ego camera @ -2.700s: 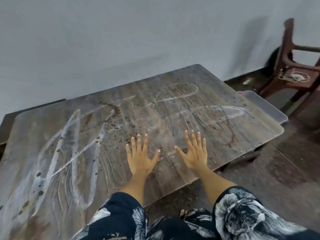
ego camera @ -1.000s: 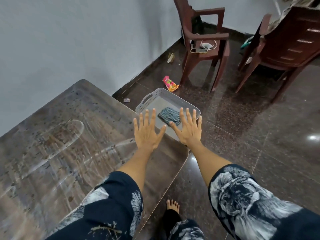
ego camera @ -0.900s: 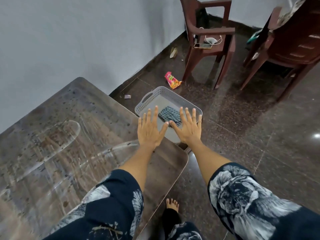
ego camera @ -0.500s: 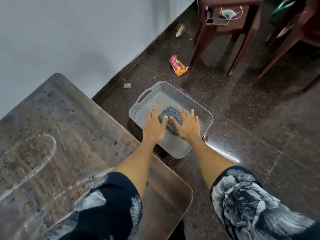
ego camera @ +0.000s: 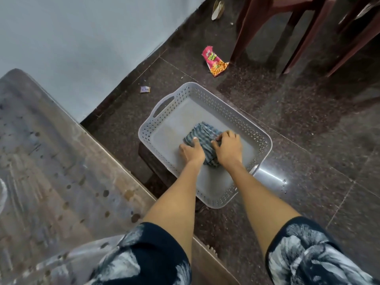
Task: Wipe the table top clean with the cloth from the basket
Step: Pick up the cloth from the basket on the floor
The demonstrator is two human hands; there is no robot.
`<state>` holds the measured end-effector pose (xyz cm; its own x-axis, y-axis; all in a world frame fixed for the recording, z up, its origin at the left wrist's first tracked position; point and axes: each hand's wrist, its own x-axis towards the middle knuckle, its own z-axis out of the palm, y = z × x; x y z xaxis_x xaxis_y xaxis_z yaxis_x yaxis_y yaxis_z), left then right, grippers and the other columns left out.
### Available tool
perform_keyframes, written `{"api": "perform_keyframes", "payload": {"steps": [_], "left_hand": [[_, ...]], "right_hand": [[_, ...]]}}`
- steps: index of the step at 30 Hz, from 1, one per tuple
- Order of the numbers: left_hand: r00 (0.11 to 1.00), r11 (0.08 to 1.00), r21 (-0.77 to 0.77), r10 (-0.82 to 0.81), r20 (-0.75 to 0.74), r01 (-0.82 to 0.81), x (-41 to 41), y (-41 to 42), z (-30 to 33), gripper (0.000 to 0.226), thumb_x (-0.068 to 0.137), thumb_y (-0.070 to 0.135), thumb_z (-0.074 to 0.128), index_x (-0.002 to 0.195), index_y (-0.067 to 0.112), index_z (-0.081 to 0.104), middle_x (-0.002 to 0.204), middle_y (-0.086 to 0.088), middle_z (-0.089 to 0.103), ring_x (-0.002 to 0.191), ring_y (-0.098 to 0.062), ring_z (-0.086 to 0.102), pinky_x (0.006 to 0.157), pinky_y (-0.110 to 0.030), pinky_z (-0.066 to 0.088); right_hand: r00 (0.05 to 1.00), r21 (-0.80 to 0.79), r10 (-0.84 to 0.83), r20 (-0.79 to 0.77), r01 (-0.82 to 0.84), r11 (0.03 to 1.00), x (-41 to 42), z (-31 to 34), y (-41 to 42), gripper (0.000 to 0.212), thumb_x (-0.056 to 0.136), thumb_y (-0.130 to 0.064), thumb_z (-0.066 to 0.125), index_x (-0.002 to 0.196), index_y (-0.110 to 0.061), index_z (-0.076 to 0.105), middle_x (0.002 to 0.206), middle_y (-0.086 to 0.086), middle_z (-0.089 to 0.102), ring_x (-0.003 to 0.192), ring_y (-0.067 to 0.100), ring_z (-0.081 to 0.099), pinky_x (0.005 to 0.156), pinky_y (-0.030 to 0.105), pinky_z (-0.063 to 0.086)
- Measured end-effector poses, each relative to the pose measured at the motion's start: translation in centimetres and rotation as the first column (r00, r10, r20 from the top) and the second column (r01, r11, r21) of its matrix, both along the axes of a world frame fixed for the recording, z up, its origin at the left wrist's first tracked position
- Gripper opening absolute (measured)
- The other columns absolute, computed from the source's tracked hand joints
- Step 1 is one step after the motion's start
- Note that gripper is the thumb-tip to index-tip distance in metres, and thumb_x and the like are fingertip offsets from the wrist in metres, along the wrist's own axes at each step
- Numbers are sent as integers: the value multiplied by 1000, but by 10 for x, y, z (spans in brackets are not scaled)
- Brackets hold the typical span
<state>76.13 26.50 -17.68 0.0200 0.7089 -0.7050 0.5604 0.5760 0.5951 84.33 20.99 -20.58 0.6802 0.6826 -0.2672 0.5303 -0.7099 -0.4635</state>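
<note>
A grey perforated basket (ego camera: 242,124) sits low beside the table's right end. Inside it lies a folded blue-and-grey striped cloth (ego camera: 202,136). My left hand (ego camera: 191,152) grips the cloth's left side with its fingers curled around the edge. On the cloth's right side my right hand (ego camera: 227,148) is closed on the fabric too. The wooden table top (ego camera: 51,171) fills the left of the view, smeared with white streaks and brown spots.
Dark brown chair legs (ego camera: 296,33) stand on the granite floor at the upper right. A red snack wrapper (ego camera: 213,61) and a small scrap (ego camera: 145,89) lie on the floor near the pale wall (ego camera: 82,38).
My hands left the table top, reached right and down into the basket, and closed on the cloth. The view swung from the table to the basket.
</note>
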Motion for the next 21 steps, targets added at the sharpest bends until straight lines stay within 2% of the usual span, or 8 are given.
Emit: {"api": "perform_keyframes", "payload": {"steps": [3,6,9,12,16,17,21], "left_hand": [[999,1000,-16,24,-20,-25,8,1,-6,57,91,26,58,129,-5,30,135,-24,44,119,-37,49,99,-43,43],[999,999,-32,41,-36,-42,12,1,-13,49,88,18,62,124,-7,39,126,-24,54,111,-37,56,93,-44,48],[999,997,-72,35,-27,-37,14,0,-16,36,89,18,59,116,-6,55,116,-22,63,103,-36,62,87,-45,53],[999,996,-73,52,5,-52,19,-4,-14,38,92,22,55,119,-4,53,119,-20,62,105,-35,61,88,-42,52],[984,982,-107,162,78,-153,26,-8,6,36,94,20,43,120,-3,53,118,-16,61,99,-32,61,73,-34,48],[980,981,-97,177,88,-168,27,-8,12,36,93,19,41,120,-3,53,118,-17,61,99,-32,60,73,-33,48],[970,980,-62,194,143,-187,23,-2,30,37,96,18,41,127,-1,45,125,-19,57,108,-34,58,92,-42,49]], "right_hand": [[998,-3,45,51,-45,999,1,-4,1,28,98,-28,46,114,-7,56,121,11,52,111,30,42,94,39,38],[995,27,53,88,-55,998,-2,-4,-2,23,100,-27,40,110,-10,53,116,11,52,105,31,43,84,39,40],[988,9,82,129,-84,996,-1,-6,-4,25,102,-27,34,111,-10,49,116,11,53,104,32,44,76,38,39],[986,-2,87,144,-87,996,2,-4,-3,24,102,-25,31,109,-9,48,115,11,54,103,32,46,75,37,36],[999,67,6,37,-8,998,1,3,-5,15,101,-24,35,94,-14,44,98,12,60,90,31,50,68,36,34],[1000,94,-15,2,15,995,0,7,-6,14,100,-23,36,90,-16,42,91,10,60,85,31,51,65,35,34],[990,207,-70,-121,94,974,-3,30,-10,17,99,-29,43,84,-21,41,73,-5,53,68,21,51,54,31,30]]}}
